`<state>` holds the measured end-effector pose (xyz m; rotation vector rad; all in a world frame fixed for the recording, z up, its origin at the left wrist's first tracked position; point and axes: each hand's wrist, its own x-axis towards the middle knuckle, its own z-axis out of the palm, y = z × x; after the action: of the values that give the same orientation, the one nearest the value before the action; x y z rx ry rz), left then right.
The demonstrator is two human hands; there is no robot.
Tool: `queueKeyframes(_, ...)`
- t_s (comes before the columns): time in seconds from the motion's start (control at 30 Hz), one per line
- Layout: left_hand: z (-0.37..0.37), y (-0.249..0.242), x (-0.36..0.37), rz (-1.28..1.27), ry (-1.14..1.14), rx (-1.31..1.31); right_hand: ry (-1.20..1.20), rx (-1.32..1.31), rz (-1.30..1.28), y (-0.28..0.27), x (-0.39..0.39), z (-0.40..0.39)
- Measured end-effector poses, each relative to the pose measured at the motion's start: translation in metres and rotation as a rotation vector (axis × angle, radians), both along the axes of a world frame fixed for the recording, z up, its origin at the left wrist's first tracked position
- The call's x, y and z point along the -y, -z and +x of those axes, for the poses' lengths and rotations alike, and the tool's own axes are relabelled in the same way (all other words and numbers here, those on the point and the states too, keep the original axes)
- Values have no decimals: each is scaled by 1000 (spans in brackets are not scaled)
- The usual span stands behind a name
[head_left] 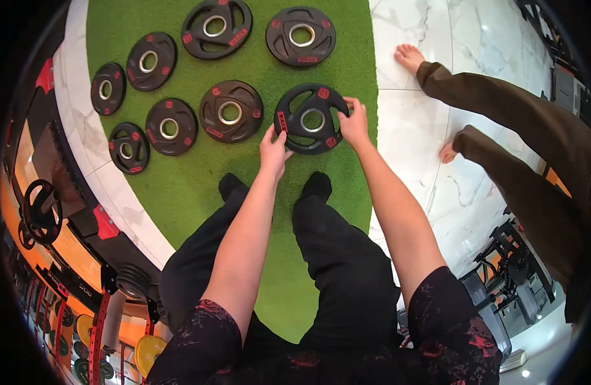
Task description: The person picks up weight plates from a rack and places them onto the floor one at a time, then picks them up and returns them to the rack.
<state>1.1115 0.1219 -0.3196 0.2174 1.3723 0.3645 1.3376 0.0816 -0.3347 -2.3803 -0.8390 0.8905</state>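
A black weight plate with red markings and a metal-ringed centre hole is between my two hands, over the green turf. My left hand grips its lower left rim, fingers curled at the edge. On the right side, my right hand has its thumb over the rim and fingers round the outside. Just left of it lies another weight plate, and above it a further weight plate. The other plates, smaller toward the left, lie in two rows; a large weight plate is in the upper row.
Green turf lies under the plates and my feet, bordered by white marble tiles. A barefoot person in brown trousers stands at the right. Gym racks with coloured plates stand at lower left, machines at lower right.
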Motion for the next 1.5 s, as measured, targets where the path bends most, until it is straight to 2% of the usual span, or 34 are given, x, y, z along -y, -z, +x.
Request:
queueKeyframes(0.13, 13, 31, -4, 15, -25, -20, 7, -16, -32, 37, -16, 5)
queueKeyframes(0.37, 24, 50, -15, 59, -10, -108, 26, 17, -5, 49, -33, 0)
queueKeyframes(0.57, 26, 62, -6, 117, 35, -235, -2, 57, -21, 55, -28, -5)
queueKeyframes(0.63, 23, 82, 2, 261, 68, -317, -10, 55, -8, 56, -28, -7)
queueKeyframes(0.73, 24, 93, 10, 292, 67, -364, -37, 86, -15, 55, -26, -8)
queueKeyframes(0.87, 20, 81, 15, 388, 50, -369, -135, 113, -32, 30, -24, -3)
queueKeyframes(0.97, 18, 7, -2, 539, 207, -470, -125, 79, 11, -21, -26, -1)
queueKeyframes(1.13, -8, -130, -11, 614, 143, -409, -117, -7, 87, -159, -22, -18)
queueKeyframes(1.2, -27, -197, -7, 647, 120, -407, -105, -161, 90, -226, -14, -39)
queueKeyframes(1.27, -48, -266, -2, 685, 85, -455, -190, -168, 121, -286, -3, -61)
queueKeyframes(1.33, -82, -331, 13, 639, 91, -482, -199, -306, 94, -342, 10, -92)
queueKeyframes(1.43, -136, -406, 35, 625, 19, -552, -238, -404, 43, -422, 18, -142)
queueKeyframes(1.5, -175, -452, 56, 608, -38, -585, -297, -425, 65, -452, 28, -176)
